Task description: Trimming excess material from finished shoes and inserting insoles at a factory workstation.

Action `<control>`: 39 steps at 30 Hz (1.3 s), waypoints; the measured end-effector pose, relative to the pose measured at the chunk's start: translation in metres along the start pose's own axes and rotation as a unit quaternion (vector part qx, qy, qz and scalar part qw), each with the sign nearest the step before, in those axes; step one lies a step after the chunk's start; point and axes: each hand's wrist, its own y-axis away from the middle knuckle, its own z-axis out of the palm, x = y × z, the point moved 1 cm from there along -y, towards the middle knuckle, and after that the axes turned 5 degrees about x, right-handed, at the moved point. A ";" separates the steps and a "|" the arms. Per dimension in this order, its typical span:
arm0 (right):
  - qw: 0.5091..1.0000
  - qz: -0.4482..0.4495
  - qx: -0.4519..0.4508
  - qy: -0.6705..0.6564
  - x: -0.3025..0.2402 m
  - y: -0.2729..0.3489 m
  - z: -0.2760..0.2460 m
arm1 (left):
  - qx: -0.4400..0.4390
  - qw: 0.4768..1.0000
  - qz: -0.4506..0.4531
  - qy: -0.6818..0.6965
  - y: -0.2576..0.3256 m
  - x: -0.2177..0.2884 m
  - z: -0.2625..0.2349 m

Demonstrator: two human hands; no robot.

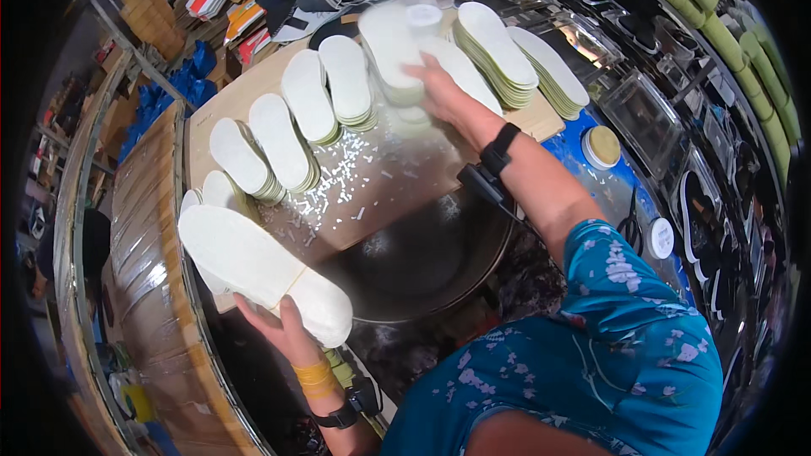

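My left hand (283, 329) grips a bundle of white shoe insoles (245, 245) at the near left, its thumb on top. A thin yellow rubber band (300, 274) runs around this bundle, and several more yellow bands (316, 378) circle my left wrist. At the far side of the board, my right hand (439, 89) has its fingers on the edge of another insole stack (390, 46). Motion blurs that stack and those fingers. Further insole stacks (283, 139) stand in a curved row to both sides, white on top with pale green edges.
White scraps (338, 173) litter the brown board (397, 203). Below its near edge sits a dark round basin (414, 262). A round tub (601, 148) and a white lid (661, 238) lie on the blue surface at right. Plastic-wrapped cartons (148, 279) flank the left.
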 end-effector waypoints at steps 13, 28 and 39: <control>0.923 0.097 -0.224 0.299 0.016 0.172 0.054 | -0.061 0.993 0.099 0.003 0.006 0.000 0.059; 0.913 0.195 -0.292 0.206 -0.043 0.215 -0.026 | -0.478 0.814 0.271 -0.189 0.055 0.046 0.089; 0.835 0.355 -0.401 0.125 0.002 0.266 -0.076 | -0.605 0.770 -0.112 0.168 0.072 0.070 0.084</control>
